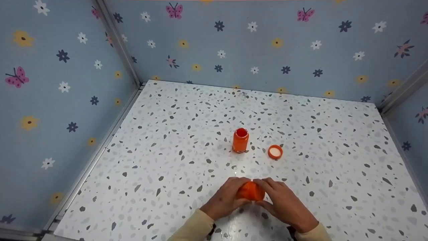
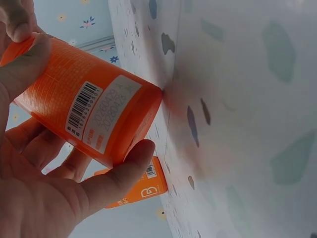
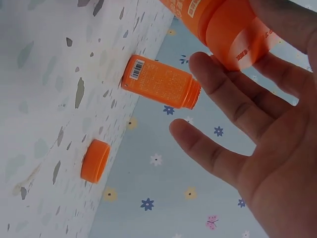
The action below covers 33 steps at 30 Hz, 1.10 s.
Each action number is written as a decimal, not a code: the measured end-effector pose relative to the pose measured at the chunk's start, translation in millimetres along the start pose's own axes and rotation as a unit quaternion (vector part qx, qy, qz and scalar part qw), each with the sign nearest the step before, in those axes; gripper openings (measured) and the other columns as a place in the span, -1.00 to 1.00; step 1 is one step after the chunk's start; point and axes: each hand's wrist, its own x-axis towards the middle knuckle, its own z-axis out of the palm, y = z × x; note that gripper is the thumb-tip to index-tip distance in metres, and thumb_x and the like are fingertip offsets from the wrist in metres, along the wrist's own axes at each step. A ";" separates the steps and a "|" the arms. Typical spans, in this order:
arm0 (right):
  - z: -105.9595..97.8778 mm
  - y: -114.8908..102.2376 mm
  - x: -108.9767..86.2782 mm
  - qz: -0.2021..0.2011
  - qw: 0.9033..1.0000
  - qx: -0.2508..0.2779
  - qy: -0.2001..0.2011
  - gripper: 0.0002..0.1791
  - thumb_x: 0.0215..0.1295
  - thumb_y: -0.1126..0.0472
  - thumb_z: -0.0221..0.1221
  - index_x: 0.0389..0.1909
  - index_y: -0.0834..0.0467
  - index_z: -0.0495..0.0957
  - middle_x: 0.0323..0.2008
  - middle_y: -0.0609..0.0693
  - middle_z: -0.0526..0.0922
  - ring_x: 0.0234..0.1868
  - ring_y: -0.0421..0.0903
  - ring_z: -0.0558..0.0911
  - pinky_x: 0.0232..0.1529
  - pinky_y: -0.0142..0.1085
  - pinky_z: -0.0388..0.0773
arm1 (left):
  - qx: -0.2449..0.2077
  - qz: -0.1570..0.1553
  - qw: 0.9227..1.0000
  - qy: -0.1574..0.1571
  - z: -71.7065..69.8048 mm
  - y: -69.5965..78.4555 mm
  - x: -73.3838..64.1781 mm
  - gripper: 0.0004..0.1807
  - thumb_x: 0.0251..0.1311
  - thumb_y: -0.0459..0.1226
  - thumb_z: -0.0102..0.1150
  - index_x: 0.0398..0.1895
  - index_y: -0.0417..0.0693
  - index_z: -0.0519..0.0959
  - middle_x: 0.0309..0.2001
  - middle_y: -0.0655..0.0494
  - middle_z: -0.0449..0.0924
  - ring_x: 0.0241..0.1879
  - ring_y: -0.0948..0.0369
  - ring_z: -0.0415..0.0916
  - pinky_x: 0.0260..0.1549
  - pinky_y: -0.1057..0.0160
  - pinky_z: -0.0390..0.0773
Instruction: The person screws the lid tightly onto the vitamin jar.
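Observation:
Near the front of the table, my left hand [image 1: 224,198] grips an orange bottle [image 2: 64,89] by its body, fingers and thumb wrapped about it. The bottle is tilted close over the table, and a barcode and a date label show on its side. My right hand [image 1: 285,203] pinches the bottle's orange cap [image 3: 235,35] between thumb and fingers, its outer fingers spread away. The cap sits at the bottle's mouth end. Beyond the hands stands a second orange bottle [image 1: 240,142], upright and uncapped. To its right a loose orange cap [image 1: 275,152] lies with its pale inside upward.
The speckled white table [image 1: 167,140] extends around the hands. A blue flowered back panel [image 1: 234,47] stands at its far edge, with a similar left panel [image 1: 40,107] and right panel [image 1: 411,134] along the sides.

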 end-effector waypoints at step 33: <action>10.9 1.0 -2.7 -0.041 0.997 0.031 0.061 -0.29 0.22 0.13 0.39 0.34 0.25 0.36 -0.01 0.03 0.53 -0.14 -0.14 0.53 -0.10 -0.15 0.61 | 0.036 0.009 0.999 0.039 4.0 3.7 1.4 -0.38 0.20 -0.17 0.36 0.30 -0.13 0.41 0.16 -0.03 0.52 0.11 0.18 0.48 0.07 0.22 0.53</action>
